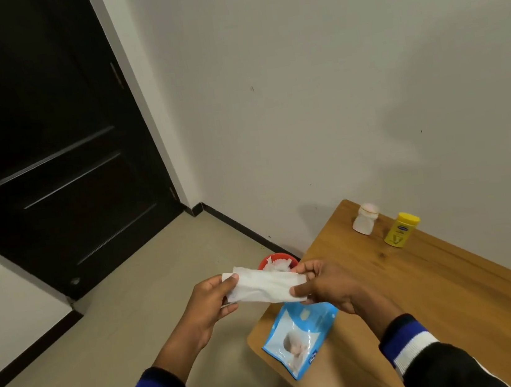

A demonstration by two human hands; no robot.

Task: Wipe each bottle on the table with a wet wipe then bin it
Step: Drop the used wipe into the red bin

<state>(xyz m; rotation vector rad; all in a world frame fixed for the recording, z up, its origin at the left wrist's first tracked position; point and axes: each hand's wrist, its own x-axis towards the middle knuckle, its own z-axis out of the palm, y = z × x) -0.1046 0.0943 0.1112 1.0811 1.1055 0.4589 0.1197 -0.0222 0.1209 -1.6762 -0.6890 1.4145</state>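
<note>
A white wet wipe (264, 284) is stretched between both hands, above the floor at the table's near left corner. My left hand (211, 299) pinches its left end and my right hand (327, 283) pinches its right end. Just behind the wipe on the floor stands a red bin (261, 262) with crumpled white wipes in it. A small white bottle (364, 218) and a yellow bottle (401, 229) stand upright at the far edge of the wooden table (455, 290), near the wall. A blue wet-wipe pack (298, 333) lies at the table's near left corner.
A dark door (45, 139) fills the left of the view, with beige floor in front of it. A pale wall runs behind the table. The table's left edge runs beside the bin.
</note>
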